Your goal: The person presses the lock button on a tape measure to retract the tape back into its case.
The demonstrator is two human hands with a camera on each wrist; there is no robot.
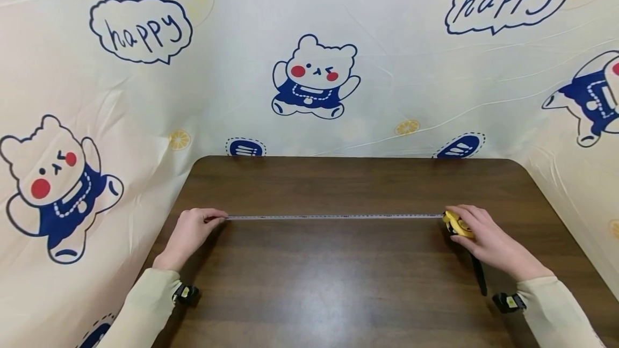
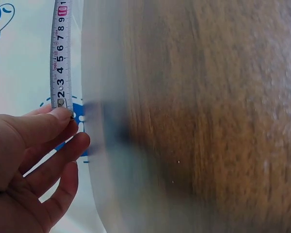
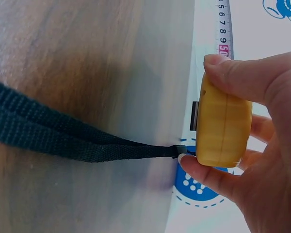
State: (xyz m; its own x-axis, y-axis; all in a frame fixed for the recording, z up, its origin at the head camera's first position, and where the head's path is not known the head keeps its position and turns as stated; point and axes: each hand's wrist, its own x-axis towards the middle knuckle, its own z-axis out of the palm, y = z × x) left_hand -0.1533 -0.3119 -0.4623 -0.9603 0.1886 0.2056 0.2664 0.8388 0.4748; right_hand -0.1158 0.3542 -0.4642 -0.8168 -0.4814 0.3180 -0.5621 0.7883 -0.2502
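Note:
A yellow tape measure (image 1: 458,224) is gripped in my right hand (image 1: 498,243), over the right side of the table. Its blade (image 1: 333,217) runs straight leftward to my left hand (image 1: 188,235), where thumb and forefinger pinch the metal end. In the left wrist view the blade (image 2: 61,58) shows marks from about 2 past 10. The right wrist view has the yellow case (image 3: 224,126) between my thumb and fingers, with the red 50 mark near the thumb tip. A dark woven strap (image 3: 87,145) hangs from the case.
The brown wooden table (image 1: 319,278) has rounded far corners. Behind it and at both sides hangs a pale cloth (image 1: 387,69) printed with bears, lemon slices and lettering. Small dark devices are strapped at both wrists, including the left wrist device (image 1: 186,293).

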